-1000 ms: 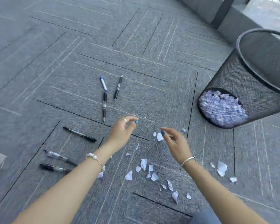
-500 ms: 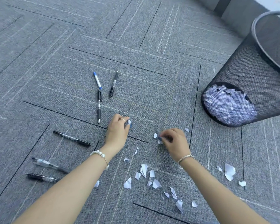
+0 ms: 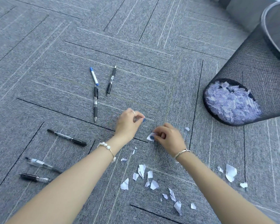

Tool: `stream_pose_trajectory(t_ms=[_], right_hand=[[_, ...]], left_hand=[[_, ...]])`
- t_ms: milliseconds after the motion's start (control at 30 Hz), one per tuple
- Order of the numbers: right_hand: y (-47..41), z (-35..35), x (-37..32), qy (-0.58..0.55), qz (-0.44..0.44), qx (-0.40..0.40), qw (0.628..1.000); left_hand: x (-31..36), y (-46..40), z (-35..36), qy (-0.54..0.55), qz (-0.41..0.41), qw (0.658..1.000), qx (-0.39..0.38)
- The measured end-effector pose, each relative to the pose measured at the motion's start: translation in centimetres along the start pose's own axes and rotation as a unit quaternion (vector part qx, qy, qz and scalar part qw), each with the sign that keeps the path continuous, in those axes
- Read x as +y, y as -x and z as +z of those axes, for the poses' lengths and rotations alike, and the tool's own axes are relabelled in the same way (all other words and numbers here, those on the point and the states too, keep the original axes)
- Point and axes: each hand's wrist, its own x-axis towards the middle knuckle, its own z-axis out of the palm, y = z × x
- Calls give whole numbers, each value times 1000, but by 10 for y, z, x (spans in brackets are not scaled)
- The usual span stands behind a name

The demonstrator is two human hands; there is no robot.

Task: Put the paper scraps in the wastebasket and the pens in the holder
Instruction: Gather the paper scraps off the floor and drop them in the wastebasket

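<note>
Although the wastebasket [image 3: 249, 78] already shows a layer of white paper through its mesh, your job looks well short of done: many paper scraps [image 3: 144, 178] lie on the floor [image 3: 55, 46] near your forearms, a few more off to the right, and six pens [image 3: 95, 101] lie untouched to your left. No holder is in view. Your right hand [image 3: 166, 136] is low at the carpet, fingers curled and pinching a scrap [image 3: 149, 137]. Your left hand [image 3: 128, 123] hovers just beside it, thumb and forefinger pressed together; whether they pinch a scrap, you cannot tell.
</note>
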Motion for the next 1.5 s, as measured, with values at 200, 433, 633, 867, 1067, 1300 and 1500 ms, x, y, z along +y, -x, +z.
stream_pose_trajectory(t_ms=[200,433,633,867,1067,1300,1500], right_hand=[[5,-4,2,-44,9,6,999],[25,-43,37,-134,103,108,980],[31,-52,66,-135,158,137,968],[21,-44,72,-83,163,142,973],[19,-45,69,-78,169,130,974],[64,-41,40,-142,140,12,980],[114,-25,7,-178,116,-93,973]], left_hand=[[0,-16,13,-22,-38,998,43],[2,-16,15,-70,-5,995,65],[4,-14,21,-103,4,992,69],[12,-5,22,-94,-5,995,22],[11,25,15,-40,-13,999,-20],[-3,79,-11,10,-52,997,-54],[4,131,-55,-21,-68,990,-122]])
